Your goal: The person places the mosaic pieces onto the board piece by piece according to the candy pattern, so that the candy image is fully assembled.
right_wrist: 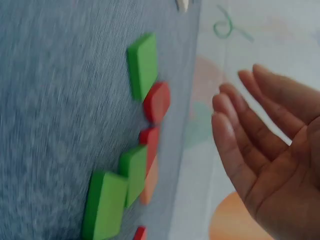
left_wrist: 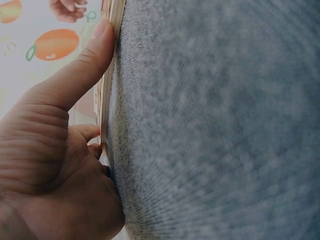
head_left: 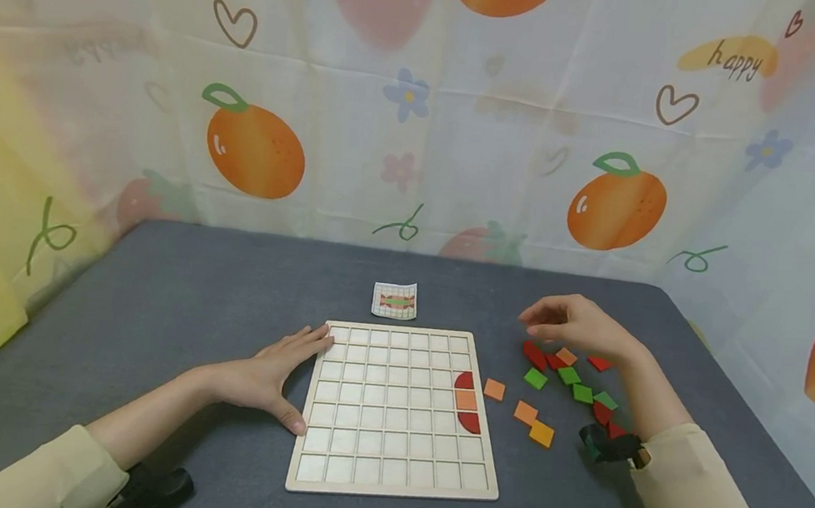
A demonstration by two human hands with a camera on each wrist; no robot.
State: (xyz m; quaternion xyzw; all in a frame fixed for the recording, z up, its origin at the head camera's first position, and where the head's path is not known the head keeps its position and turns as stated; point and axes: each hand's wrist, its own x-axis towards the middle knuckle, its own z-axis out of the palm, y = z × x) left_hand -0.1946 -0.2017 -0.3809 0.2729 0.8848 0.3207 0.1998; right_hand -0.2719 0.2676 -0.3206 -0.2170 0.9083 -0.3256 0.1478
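A pale wooden grid board [head_left: 391,494] lies on the dark tabletop. Along its left edge rests my left hand [head_left: 261,376], thumb and fingers spread, touching the rim; the left wrist view shows the thumb against the board's side [left_wrist: 107,75]. At the right side of the grid sit two red rounded tiles [head_left: 468,422] with an orange square tile [head_left: 465,400] between them. My right hand [head_left: 581,324] hovers above the loose tiles, fingers loosely bent and holding nothing. Beneath it are red tiles [head_left: 535,355] and green tiles [right_wrist: 142,67].
A small printed pattern card [head_left: 395,300] lies beyond the board's far edge. Loose orange tiles [head_left: 493,389], a yellow-orange tile [head_left: 541,433] and several green and red ones are scattered right of the board. A printed curtain [head_left: 418,163] hangs behind the table.
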